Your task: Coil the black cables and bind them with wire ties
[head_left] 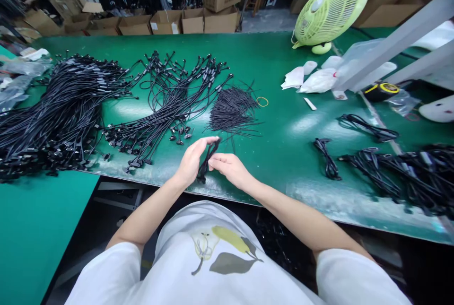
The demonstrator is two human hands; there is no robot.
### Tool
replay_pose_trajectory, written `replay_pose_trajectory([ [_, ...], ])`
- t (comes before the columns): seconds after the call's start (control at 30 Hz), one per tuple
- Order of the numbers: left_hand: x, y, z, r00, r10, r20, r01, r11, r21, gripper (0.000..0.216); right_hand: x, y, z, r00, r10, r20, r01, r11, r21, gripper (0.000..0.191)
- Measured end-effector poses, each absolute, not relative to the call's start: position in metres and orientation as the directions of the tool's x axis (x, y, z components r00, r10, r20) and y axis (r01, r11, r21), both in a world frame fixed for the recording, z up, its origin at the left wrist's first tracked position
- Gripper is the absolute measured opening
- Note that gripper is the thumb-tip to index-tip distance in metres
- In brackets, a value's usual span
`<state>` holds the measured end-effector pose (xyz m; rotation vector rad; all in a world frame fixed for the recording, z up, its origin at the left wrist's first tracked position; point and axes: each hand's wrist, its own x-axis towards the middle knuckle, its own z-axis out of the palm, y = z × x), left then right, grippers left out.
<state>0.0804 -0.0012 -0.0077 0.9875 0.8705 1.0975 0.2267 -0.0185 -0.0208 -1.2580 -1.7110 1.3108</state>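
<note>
Near the table's front edge, my left hand (194, 159) is closed round a folded black cable (205, 164). From the other side, the fingers of my right hand (229, 167) pinch at the middle of that bundle; whether a tie is between them is too small to make out. Just beyond my hands lies a pile of thin black twist ties (232, 108). To its left, loose black cables (170, 101) with connectors at their ends are spread out. A bigger heap of the same cables (71, 92) covers the table's left side.
At the right lie folded cable bundles (393, 170), with a single bundle (327, 159) nearer me. A green fan (329, 9), a tape measure (381, 91) and grey metal posts (400, 40) stand behind them. A yellow rubber band (262, 101) lies beside the ties. Cardboard boxes (166, 22) line the far edge.
</note>
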Motion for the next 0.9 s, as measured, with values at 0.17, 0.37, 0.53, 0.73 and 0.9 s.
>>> replay_pose_trajectory([
  [0.17, 0.074, -0.015, -0.021, 0.554, 0.830, -0.061, 0.037, 0.049, 0.998, 0.056, 0.251, -0.008, -0.027, -0.168, 0.986, -0.021, 0.374, 0.044, -0.926, 0.029],
  [0.37, 0.076, -0.003, -0.021, 0.446, 0.885, -0.134, -0.170, 0.230, 0.958, 0.068, 0.243, -0.035, -0.023, -0.533, 0.825, 0.186, 0.638, 0.536, -0.552, 0.028],
  [0.53, 0.065, -0.025, -0.004, 0.742, 0.667, -0.072, -0.041, 0.152, 0.988, 0.068, 0.244, -0.026, -0.034, -0.493, 0.870, -0.017, 0.651, 0.356, -0.671, 0.031],
  [0.73, 0.075, -0.038, -0.053, 0.644, 0.736, -0.209, -0.151, 0.390, 0.908, 0.061, 0.261, -0.015, -0.015, -0.430, 0.866, 0.257, 0.748, 0.500, -0.437, 0.030],
  [0.9, 0.064, -0.019, -0.059, 0.692, 0.690, -0.212, -0.169, 0.441, 0.881, 0.045, 0.259, -0.029, -0.005, -0.593, 0.688, 0.419, 0.665, 0.711, -0.228, 0.025],
])
